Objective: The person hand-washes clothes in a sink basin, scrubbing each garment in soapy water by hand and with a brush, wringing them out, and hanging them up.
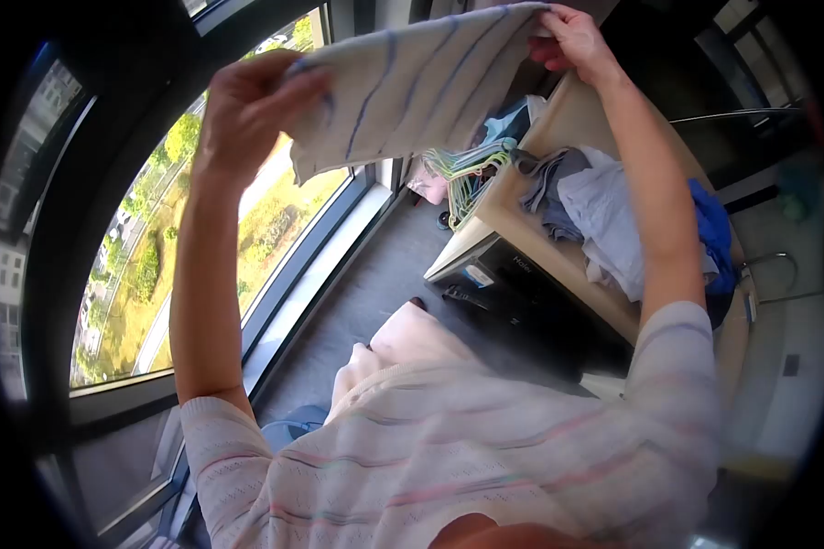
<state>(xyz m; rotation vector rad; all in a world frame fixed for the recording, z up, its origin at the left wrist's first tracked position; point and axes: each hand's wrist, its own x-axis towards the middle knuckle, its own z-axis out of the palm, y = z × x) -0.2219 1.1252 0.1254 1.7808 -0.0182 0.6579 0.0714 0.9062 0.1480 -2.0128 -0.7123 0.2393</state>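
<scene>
A white cloth with blue stripes (412, 87) is stretched between my two raised hands at the top of the head view. My left hand (256, 114) pinches its left end, the fingers closed and slightly blurred. At the upper right corner my right hand (572, 41) grips the edge between thumb and fingers. The cloth hangs down from its top edge, in front of the window. Whether it is a towel or a garment I cannot tell.
Right of me stands a wooden cabinet (494, 215) with a black Haier appliance (522, 284) in it. Grey and white clothes (600, 206) and a blue cloth (714, 233) lie on top. Several hangers (471, 169) cluster behind its corner. A large window (156, 265) runs along the left.
</scene>
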